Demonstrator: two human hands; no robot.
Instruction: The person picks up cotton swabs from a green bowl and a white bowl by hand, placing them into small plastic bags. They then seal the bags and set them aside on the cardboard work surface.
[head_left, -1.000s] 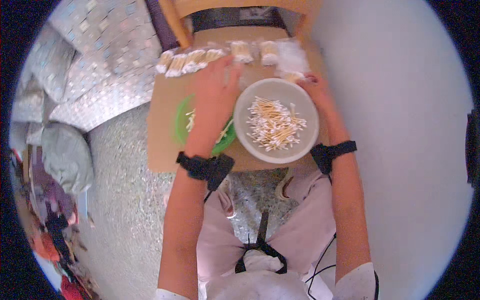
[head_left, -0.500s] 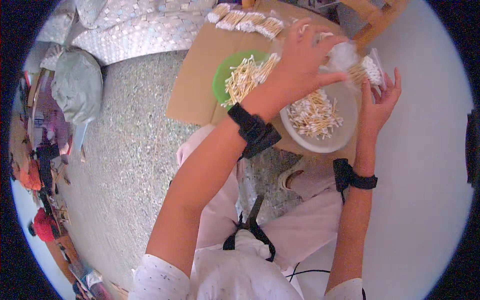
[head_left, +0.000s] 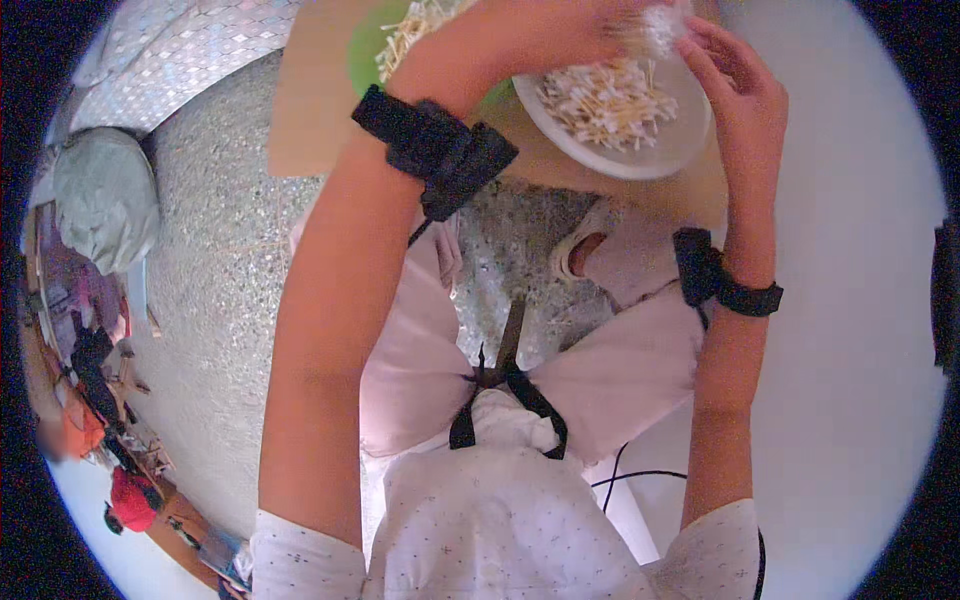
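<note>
At the top edge, a clear plastic bag of cotton swabs point(head_left: 658, 32) is between my hands, smeared by motion. My right hand point(head_left: 745, 88) has its fingers bent and pinched on the bag's right side. My left hand point(head_left: 585, 28) reaches in from the left against the bag's other side; its fingers are cut off by the frame and blurred. Below them stands a whitish bowl point(head_left: 640, 172) heaped with loose cotton swabs point(head_left: 610, 105). Partly hidden behind my left forearm, a green bowl point(head_left: 368, 58) holds more cotton swabs point(head_left: 415, 35).
Both bowls rest on a cardboard sheet point(head_left: 310, 120) over a speckled floor point(head_left: 220, 330). A pale wall-like surface point(head_left: 850, 300) borders my right side. A grey-green bag point(head_left: 105, 200) stands at the left, with a patterned cloth point(head_left: 190, 50) behind. A person in red point(head_left: 132, 500) is far left.
The view has tipped down, so the bowls sit higher and the row of filled swab bags has left the frame. My left hand has closed in toward the bag at my right hand.
</note>
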